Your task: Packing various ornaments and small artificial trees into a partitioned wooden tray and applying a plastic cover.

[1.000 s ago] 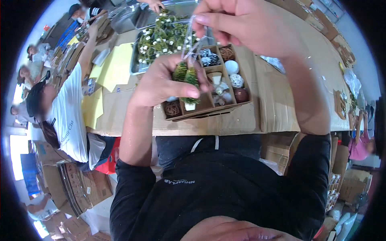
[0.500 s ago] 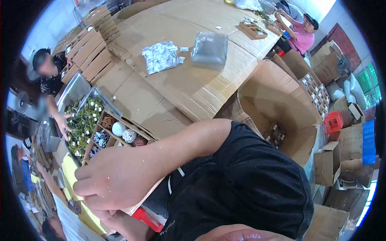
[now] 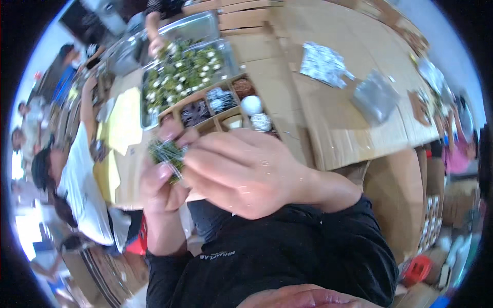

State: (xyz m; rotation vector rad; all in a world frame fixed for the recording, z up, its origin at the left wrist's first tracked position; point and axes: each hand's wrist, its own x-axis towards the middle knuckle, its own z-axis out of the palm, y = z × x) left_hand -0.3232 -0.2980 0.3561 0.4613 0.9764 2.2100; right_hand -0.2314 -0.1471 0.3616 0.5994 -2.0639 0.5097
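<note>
Between my hands is a small green mossy bundle [image 3: 167, 154] with shiny, clear-looking wrapping over it. My left hand [image 3: 165, 187] pinches it between thumb and fingers. Bent over it from the right, my right hand [image 3: 251, 172] has its fingertips closed at the bundle's edge; its palm side is hidden. Just beyond my hands lies a divided cardboard box [image 3: 218, 117]. Its compartments hold a brown twig ball [image 3: 243, 88], a white ball [image 3: 251, 105], a white woven ball [image 3: 261, 122], a whitish-blue pinecone [image 3: 221, 100] and dark pieces [image 3: 194, 113].
Behind the box, a clear plastic tray [image 3: 230, 56] holds green bundles with white tops; another person's hand [image 3: 155, 46] reaches into it. Yellow sheets [image 3: 122, 120] lie left, near a person in white [image 3: 84, 185]. White packets [image 3: 323, 64] and a clear stack [image 3: 376, 97] sit on the cardboard-covered table [image 3: 344, 138].
My view has swung to the left. My hands have come up and apart, and the green bundle, hidden before, now shows between them.
</note>
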